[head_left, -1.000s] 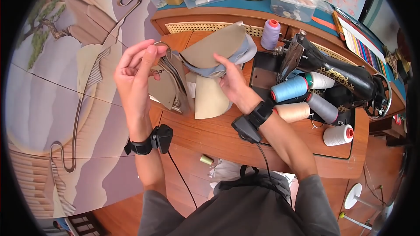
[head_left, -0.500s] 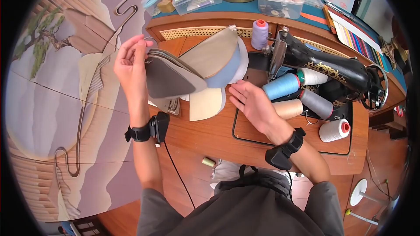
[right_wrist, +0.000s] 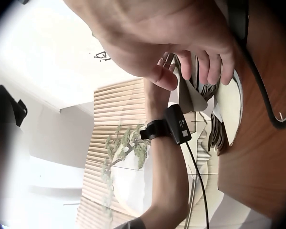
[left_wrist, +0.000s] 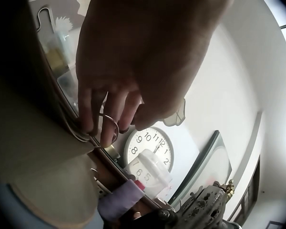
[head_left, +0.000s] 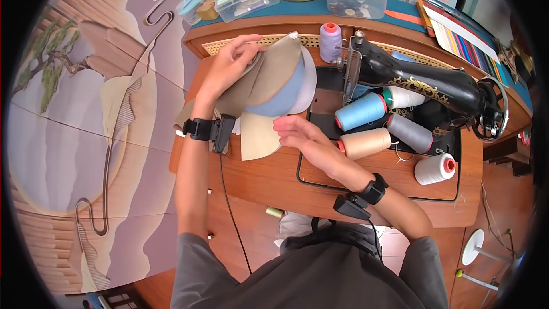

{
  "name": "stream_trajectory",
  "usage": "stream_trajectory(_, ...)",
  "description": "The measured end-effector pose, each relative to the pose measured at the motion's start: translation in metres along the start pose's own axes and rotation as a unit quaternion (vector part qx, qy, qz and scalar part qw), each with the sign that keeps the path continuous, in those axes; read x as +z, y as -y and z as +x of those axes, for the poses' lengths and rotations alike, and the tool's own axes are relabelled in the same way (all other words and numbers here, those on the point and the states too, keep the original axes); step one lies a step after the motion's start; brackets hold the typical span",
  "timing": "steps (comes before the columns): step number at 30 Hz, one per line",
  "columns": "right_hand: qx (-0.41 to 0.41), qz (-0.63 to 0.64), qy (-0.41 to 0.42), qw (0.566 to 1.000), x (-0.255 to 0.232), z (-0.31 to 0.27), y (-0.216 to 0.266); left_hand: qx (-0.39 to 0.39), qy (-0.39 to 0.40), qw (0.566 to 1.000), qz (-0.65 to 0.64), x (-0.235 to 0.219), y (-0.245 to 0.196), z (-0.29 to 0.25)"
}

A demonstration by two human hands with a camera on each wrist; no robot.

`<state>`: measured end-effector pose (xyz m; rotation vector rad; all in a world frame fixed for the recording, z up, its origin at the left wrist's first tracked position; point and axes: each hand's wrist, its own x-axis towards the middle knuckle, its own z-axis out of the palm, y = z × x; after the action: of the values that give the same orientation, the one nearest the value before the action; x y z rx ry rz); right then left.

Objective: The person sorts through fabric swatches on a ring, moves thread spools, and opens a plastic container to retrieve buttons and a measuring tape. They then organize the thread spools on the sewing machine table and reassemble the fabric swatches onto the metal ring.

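My left hand holds the metal ring of a bundle of fabric swatches at the back left of the table. Its taupe swatches fan out to the right of the hand, over a blue swatch and a whitish one. Below them lies a cream swatch with a rounded edge. My right hand, fingers loosely bent and holding nothing, hovers beside the cream swatch's right edge. In the right wrist view its fingertips overlap the swatches.
To the right stands a black sewing machine, with blue, peach and several other thread cones about it. A lilac cone stands behind. Clear plastic boxes line the teal shelf at the back. A painted screen borders the left.
My left hand has moved right and away from me, bringing the ringed swatches down over the others. The right hand drew back from the taupe swatches, then shifted left toward the cream one.
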<state>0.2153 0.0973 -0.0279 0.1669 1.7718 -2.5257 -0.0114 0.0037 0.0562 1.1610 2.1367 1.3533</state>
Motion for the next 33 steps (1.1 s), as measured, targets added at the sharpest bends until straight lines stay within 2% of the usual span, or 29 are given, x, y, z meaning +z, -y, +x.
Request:
stream_trajectory(1,-0.003,-0.022,-0.012,1.0,0.001,-0.001,0.001,-0.003,-0.002,1.0,0.001,-0.006,0.004,-0.005)
stream_trajectory(3,-0.002,-0.044,-0.019,0.999,0.004,-0.002,0.0,0.043,-0.019,0.999,-0.012,-0.02,0.007,-0.022)
stream_trajectory(5,-0.027,-0.109,-0.02,0.993,0.005,-0.001,-0.001,0.03,-0.039,0.998,-0.038,-0.041,0.024,-0.04)
stream_trajectory(7,-0.047,-0.124,-0.017,0.991,0.008,-0.003,-0.003,0.012,-0.133,0.99,0.05,-0.064,0.055,-0.06)
stream_trajectory(8,-0.068,-0.14,-0.019,0.988,0.01,-0.003,-0.004,0.011,-0.135,0.99,0.052,-0.071,0.069,-0.073)
stream_trajectory(9,-0.067,-0.14,-0.016,0.988,0.013,-0.003,-0.002,-0.025,-0.191,0.953,0.234,-0.076,0.085,-0.087)
stream_trajectory(10,-0.137,-0.194,-0.04,0.971,0.016,-0.002,0.003,-0.059,-0.24,0.879,0.408,-0.08,0.1,-0.095)
stream_trajectory(11,-0.205,-0.246,-0.063,0.945,0.021,-0.001,0.007,-0.061,-0.241,0.879,0.408,-0.082,0.121,-0.099)
stream_trajectory(12,-0.203,-0.246,-0.059,0.946,0.023,0.004,0.013,-0.086,-0.262,0.889,0.365,-0.082,0.143,-0.106)
stream_trajectory(14,-0.322,-0.348,-0.081,0.877,0.023,0.029,0.03,-0.148,-0.305,0.893,0.295,-0.078,0.148,-0.116)
stream_trajectory(15,-0.324,-0.349,-0.079,0.876,0.022,0.039,0.033,-0.147,-0.307,0.893,0.295,-0.077,0.15,-0.124)
stream_trajectory(17,-0.357,-0.396,-0.122,0.838,0.021,0.055,0.034,-0.203,-0.291,0.882,0.311,-0.074,0.155,-0.137)
stream_trajectory(18,-0.288,-0.349,-0.098,0.886,0.023,0.055,0.038,-0.206,-0.291,0.881,0.311,-0.074,0.16,-0.142)
stream_trajectory(19,-0.287,-0.348,-0.096,0.887,0.024,0.056,0.034,-0.202,-0.279,0.886,0.311,-0.074,0.164,-0.146)
stream_trajectory(21,-0.336,-0.386,-0.075,0.856,0.026,0.052,0.021,-0.199,-0.268,0.89,0.309,-0.074,0.163,-0.152)
stream_trajectory(23,-0.328,-0.399,-0.057,0.854,0.028,0.04,0.011,-0.152,-0.244,0.905,0.315,-0.07,0.162,-0.16)
stream_trajectory(24,-0.319,-0.412,-0.039,0.852,0.029,0.032,0.006,-0.152,-0.243,0.905,0.315,-0.067,0.162,-0.166)
stream_trajectory(25,-0.318,-0.413,-0.041,0.852,0.028,0.025,0.004,-0.144,-0.27,0.91,0.28,-0.063,0.162,-0.172)
stream_trajectory(27,-0.218,-0.37,0.061,0.901,0.025,0.008,0.001,-0.134,-0.293,0.915,0.243,-0.056,0.161,-0.182)
stream_trajectory(28,-0.234,-0.387,0.083,0.888,0.022,0.0,-0.001,-0.176,-0.373,0.903,0.118,-0.056,0.158,-0.184)
stream_trajectory(29,-0.233,-0.389,0.077,0.888,0.021,-0.01,0.0,-0.215,-0.443,0.87,-0.01,-0.058,0.156,-0.186)
stream_trajectory(30,-0.222,-0.405,0.101,0.881,0.02,-0.021,0.003,-0.212,-0.438,0.874,-0.012,-0.067,0.155,-0.19)
stream_trajectory(31,-0.21,-0.421,0.125,0.874,0.02,-0.031,0.007,-0.208,-0.403,0.869,-0.197,-0.079,0.154,-0.194)
stream_trajectory(32,-0.221,-0.418,0.121,0.873,0.019,-0.041,0.008,-0.2,-0.354,0.833,-0.375,-0.087,0.153,-0.197)
stream_trajectory(33,-0.221,-0.418,0.114,0.874,0.018,-0.051,0.012,-0.2,-0.347,0.836,-0.375,-0.09,0.148,-0.195)
